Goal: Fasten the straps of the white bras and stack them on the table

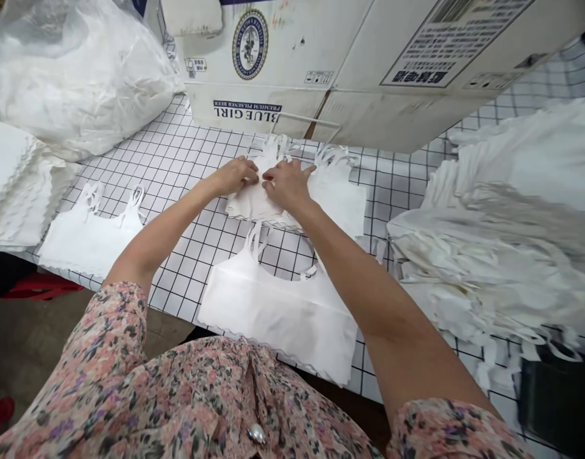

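Observation:
Several white strappy bra tops lie in a pile (340,197) on the table, straps towards the cardboard box. My left hand (237,175) is at the pile's left side, fingers curled and pinching the top piece near its strap. Close beside it, my right hand (288,183) has its thumb and forefinger pinched on the same fabric, the other fingers bent over it. Nearer my body, another white bra top (277,312) lies flat with its straps pointing away, partly under my right forearm.
A large printed cardboard box (282,57) stands behind the pile. At the right is a heaped mass of white garments (503,242). On the left are a small bra-top stack (91,223), folded white pieces (9,185) and a plastic bag of white fabric (81,76). The tablecloth (177,268) is gridded.

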The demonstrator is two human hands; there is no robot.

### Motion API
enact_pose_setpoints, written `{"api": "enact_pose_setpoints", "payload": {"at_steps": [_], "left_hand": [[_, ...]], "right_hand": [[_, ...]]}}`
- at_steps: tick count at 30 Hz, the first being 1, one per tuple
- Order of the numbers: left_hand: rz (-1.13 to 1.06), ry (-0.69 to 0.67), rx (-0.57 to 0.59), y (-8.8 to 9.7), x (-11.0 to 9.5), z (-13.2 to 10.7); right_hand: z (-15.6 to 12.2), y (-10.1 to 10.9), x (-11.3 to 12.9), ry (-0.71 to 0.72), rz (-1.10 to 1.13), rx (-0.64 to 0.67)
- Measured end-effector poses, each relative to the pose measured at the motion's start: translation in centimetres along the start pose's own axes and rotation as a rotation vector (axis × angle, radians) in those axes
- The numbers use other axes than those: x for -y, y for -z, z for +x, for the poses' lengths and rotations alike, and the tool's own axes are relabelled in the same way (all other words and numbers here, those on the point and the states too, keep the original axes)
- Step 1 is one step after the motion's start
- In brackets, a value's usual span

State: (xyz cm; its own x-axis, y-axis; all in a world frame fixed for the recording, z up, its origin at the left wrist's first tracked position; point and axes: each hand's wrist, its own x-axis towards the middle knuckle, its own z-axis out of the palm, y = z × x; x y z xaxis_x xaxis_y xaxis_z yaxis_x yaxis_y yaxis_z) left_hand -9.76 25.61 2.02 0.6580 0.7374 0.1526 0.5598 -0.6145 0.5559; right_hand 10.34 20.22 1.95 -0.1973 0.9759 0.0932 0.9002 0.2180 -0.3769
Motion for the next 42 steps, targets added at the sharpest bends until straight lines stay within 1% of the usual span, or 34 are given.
{"api": "enact_pose_setpoints", "payload": {"at_steps": [4,5,8,9,11,13,14,16,18,20,21,23,24,25,26,28,30,31,33,35,37,40,42], "left_hand": [[-0.003,-0.035,0.038,0.4,0.9,0.9],[-0.03,-0.022,0.025,0.5,1.0,1.2],[-0.163,0.063,-0.063,0.7,1.0,2.0],[-0.186,0.08,-0.071,0.7,0.9,2.1],[-0.15,0.062,-0.013,0.9,0.7,2.1],[-0.046,0.004,0.074,1.1,0.5,1.9],[0.0,-0.022,0.095,1.2,0.3,1.7],[0.048,-0.055,0.102,1.5,0.0,1.4],[0.019,-0.051,0.073,1.9,-0.4,1.1],[-0.076,0.0,-0.009,2.6,-1.2,0.8],[-0.129,0.035,-0.059,3.0,-1.8,0.6],[-0.201,0.095,-0.12,4.0,-3.3,-0.2],[-0.207,0.113,-0.118,4.5,-4.3,-0.8],[-0.196,0.126,-0.101,5.1,-5.3,-1.5],[-0.179,0.138,-0.076,5.7,-6.5,-2.3],[-0.179,0.183,-0.027,7.0,-8.8,-4.1],[-0.284,0.277,0.037,8.1,-10.9,-6.3],[-0.367,0.341,0.074,8.5,-11.8,-7.5],[-0.55,0.471,0.144,8.9,-13.4,-9.9],[-0.711,0.576,0.185,8.6,-14.5,-12.4],[-0.841,0.65,0.189,7.8,-15.3,-14.7],[-0.973,0.715,0.137,6.1,-16.2,-17.9],[-1.021,0.738,0.088,5.1,-16.6,-19.5]], "right_hand": [[-0.7,-0.7,-0.3,0.055,-0.001,0.013],[-0.8,-0.9,-0.2,0.065,-0.005,0.001],[-1.0,-1.3,0.1,0.078,-0.019,-0.031],[-1.0,-1.2,0.2,0.08,-0.02,-0.032],[-0.9,-1.0,0.2,0.082,-0.006,-0.022],[-0.8,-0.5,0.0,0.078,0.033,-0.009],[-0.8,-0.2,-0.2,0.075,0.056,0.0],[-0.9,0.4,-0.7,0.074,0.098,0.02],[-1.2,1.1,-1.1,0.088,0.13,0.039],[-1.6,1.8,-1.0,0.105,0.188,0.017],[-1.9,2.2,-0.8,0.109,0.252,-0.015],[-2.5,3.0,0.1,0.116,0.48,-0.07],[-2.8,3.4,0.7,0.123,0.631,-0.069],[-3.2,3.8,1.4,0.134,0.784,-0.036],[-3.7,4.2,2.0,0.151,0.923,0.028],[-4.5,5.0,3.0,0.181,1.122,0.222],[-5.3,5.5,3.4,0.184,1.23,0.397],[-5.7,5.7,3.4,0.176,1.268,0.457],[-6.3,6.0,3.0,0.147,1.319,0.523],[-6.7,6.1,2.5,0.118,1.33,0.56],[-7.0,6.1,2.1,0.092,1.298,0.609],[-7.5,6.1,2.0,0.069,1.201,0.659],[-7.8,6.2,2.1,0.087,1.149,0.659]]}}
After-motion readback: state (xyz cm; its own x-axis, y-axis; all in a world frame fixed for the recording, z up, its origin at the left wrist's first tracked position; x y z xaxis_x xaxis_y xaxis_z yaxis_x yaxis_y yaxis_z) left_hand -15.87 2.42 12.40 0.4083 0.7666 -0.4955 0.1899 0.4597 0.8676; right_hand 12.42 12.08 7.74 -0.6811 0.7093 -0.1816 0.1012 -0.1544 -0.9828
